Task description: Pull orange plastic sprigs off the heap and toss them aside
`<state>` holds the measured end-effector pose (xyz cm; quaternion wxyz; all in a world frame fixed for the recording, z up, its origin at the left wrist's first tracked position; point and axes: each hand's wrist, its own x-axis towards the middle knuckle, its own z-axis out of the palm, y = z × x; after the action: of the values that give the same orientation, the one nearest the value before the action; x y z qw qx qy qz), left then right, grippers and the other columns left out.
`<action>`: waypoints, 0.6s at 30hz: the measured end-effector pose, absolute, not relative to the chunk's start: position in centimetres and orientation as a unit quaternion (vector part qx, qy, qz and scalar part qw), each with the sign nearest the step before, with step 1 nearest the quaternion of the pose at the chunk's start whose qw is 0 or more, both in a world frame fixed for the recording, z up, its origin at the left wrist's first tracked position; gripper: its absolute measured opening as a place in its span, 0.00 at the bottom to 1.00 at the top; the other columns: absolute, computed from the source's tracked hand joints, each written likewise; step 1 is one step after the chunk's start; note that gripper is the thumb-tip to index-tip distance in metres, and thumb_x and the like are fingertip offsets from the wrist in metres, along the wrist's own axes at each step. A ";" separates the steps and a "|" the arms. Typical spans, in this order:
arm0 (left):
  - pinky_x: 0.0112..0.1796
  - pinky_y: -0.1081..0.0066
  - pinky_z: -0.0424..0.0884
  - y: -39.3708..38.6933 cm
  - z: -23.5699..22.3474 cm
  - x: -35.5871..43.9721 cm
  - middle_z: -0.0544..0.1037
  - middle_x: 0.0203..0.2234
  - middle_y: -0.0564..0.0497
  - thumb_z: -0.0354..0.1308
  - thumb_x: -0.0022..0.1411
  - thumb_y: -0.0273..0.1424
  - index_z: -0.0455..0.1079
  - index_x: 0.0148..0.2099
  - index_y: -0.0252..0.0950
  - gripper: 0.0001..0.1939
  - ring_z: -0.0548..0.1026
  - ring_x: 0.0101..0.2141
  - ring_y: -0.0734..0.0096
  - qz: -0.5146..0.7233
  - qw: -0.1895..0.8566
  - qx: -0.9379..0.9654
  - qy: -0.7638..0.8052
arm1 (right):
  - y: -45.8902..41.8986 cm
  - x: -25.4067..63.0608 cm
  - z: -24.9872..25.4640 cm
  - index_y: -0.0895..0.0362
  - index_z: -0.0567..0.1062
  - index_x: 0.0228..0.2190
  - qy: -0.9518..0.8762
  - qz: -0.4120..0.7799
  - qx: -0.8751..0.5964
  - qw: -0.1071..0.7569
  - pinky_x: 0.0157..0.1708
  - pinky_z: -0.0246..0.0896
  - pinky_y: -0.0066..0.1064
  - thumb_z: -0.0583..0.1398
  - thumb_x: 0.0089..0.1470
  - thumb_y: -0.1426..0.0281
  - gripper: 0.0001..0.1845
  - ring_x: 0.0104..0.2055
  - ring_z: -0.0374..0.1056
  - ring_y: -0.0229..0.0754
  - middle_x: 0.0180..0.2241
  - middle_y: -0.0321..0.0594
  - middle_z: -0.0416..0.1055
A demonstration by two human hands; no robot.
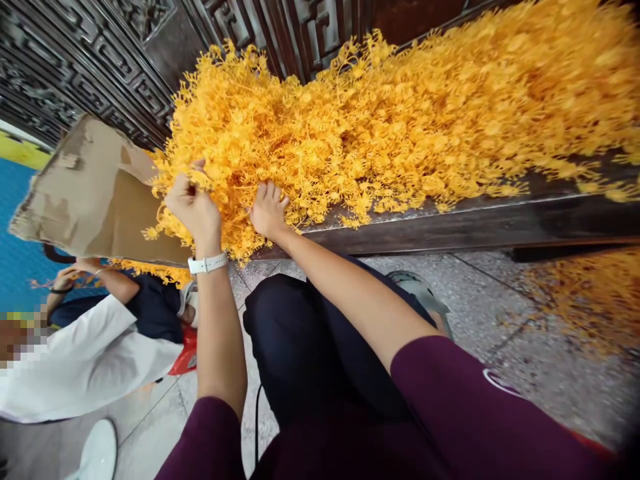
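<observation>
A long heap of yellow plastic flower sprigs [380, 140] covers the dark wooden bench [450, 227]. My left hand [194, 207], with a white watch band at the wrist, is closed at the heap's left end. A yellow flower sprig [203, 179] shows at its fingertips. To the right of it, my right hand [269, 210] is curled shut at the heap's front edge, on thin yellow stems. Loose sprigs surround both hands and hide parts of what the fingers grip.
A torn cardboard piece [100, 193] leans at the bench's left end. Beyond it, another person in white and dark clothing [95, 347] sits low, hands raised. More yellow sprigs [595, 293] lie under the bench at right. Carved dark wood [230, 27] forms the backrest.
</observation>
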<state>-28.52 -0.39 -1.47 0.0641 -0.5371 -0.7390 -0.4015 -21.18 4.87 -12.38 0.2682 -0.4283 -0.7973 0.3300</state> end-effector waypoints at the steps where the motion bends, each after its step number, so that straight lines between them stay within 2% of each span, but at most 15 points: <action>1: 0.57 0.54 0.72 -1.1 -1.5 -28.4 0.81 0.40 0.47 0.51 0.67 0.28 0.79 0.46 0.39 0.14 0.79 0.48 0.58 -0.388 0.083 -0.543 -0.740 | 4.8 -21.2 -12.8 0.70 0.55 0.67 -0.805 0.324 -0.421 0.265 0.63 0.50 0.60 0.58 0.65 0.68 0.36 0.69 0.50 0.66 0.70 0.70 0.50; 3: 0.55 0.53 0.74 -2.4 -1.1 -28.2 0.82 0.44 0.45 0.56 0.63 0.27 0.80 0.47 0.38 0.14 0.79 0.49 0.55 -0.310 0.091 -0.580 -0.748 | 4.5 -20.9 -13.2 0.71 0.58 0.66 -0.815 0.311 -0.411 0.265 0.64 0.49 0.61 0.59 0.64 0.68 0.34 0.68 0.52 0.66 0.70 0.70 0.51; 6: 0.57 0.49 0.72 -3.9 1.0 -28.1 0.79 0.53 0.42 0.63 0.58 0.27 0.77 0.59 0.40 0.25 0.76 0.54 0.49 -0.187 0.056 -0.643 -0.740 | 3.9 -20.2 -13.2 0.69 0.62 0.62 -0.812 0.316 -0.406 0.275 0.63 0.52 0.60 0.60 0.63 0.65 0.31 0.65 0.55 0.65 0.67 0.69 0.56; 8: 0.58 0.49 0.72 -4.1 3.4 -28.3 0.77 0.58 0.42 0.64 0.58 0.27 0.72 0.66 0.43 0.33 0.75 0.56 0.49 -0.185 0.033 -0.660 -0.728 | 3.8 -19.6 -12.7 0.68 0.63 0.60 -0.807 0.339 -0.401 0.270 0.62 0.55 0.60 0.60 0.62 0.64 0.30 0.64 0.56 0.64 0.64 0.67 0.59; 10: 0.54 0.54 0.74 -3.2 6.0 -28.6 0.75 0.60 0.45 0.64 0.57 0.26 0.69 0.68 0.46 0.36 0.74 0.56 0.51 -0.217 -0.004 -0.676 -0.704 | 3.9 -18.7 -12.0 0.67 0.64 0.58 -0.804 0.373 -0.390 0.250 0.61 0.56 0.60 0.62 0.58 0.64 0.31 0.63 0.57 0.65 0.62 0.66 0.60; 12: 0.51 0.59 0.75 -1.1 8.1 -29.1 0.76 0.59 0.47 0.64 0.58 0.25 0.71 0.67 0.46 0.34 0.75 0.54 0.54 -0.254 -0.019 -0.684 -0.683 | 3.9 -17.6 -11.0 0.67 0.65 0.58 -0.803 0.410 -0.369 0.227 0.61 0.56 0.60 0.63 0.55 0.63 0.33 0.64 0.55 0.66 0.63 0.66 0.59; 14: 0.49 0.61 0.73 2.1 9.2 -29.7 0.79 0.54 0.47 0.63 0.59 0.24 0.75 0.62 0.40 0.28 0.75 0.52 0.58 -0.284 0.007 -0.671 -0.685 | 3.6 -16.3 -9.9 0.66 0.63 0.59 -0.791 0.441 -0.361 0.223 0.60 0.57 0.60 0.62 0.54 0.63 0.35 0.63 0.55 0.66 0.62 0.66 0.59; 16: 0.52 0.60 0.70 5.9 9.4 -30.5 0.80 0.49 0.46 0.66 0.59 0.26 0.79 0.54 0.34 0.19 0.75 0.49 0.59 -0.299 0.041 -0.650 -0.697 | 2.7 -14.8 -9.0 0.66 0.62 0.61 -0.778 0.448 -0.367 0.243 0.58 0.58 0.58 0.60 0.55 0.63 0.36 0.61 0.57 0.65 0.61 0.65 0.61; 18: 0.57 0.60 0.64 10.0 9.0 -31.5 0.80 0.46 0.47 0.71 0.57 0.30 0.78 0.46 0.34 0.14 0.72 0.53 0.59 -0.298 0.060 -0.654 -0.693 | 1.6 -13.4 -8.4 0.68 0.62 0.61 -0.766 0.428 -0.384 0.287 0.58 0.58 0.57 0.59 0.55 0.64 0.36 0.61 0.58 0.64 0.60 0.65 0.61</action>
<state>-31.46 9.98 8.99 0.0599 -0.6537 -0.6929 -0.2982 -13.36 1.62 -8.40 0.2870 -0.3843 -0.7658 0.4284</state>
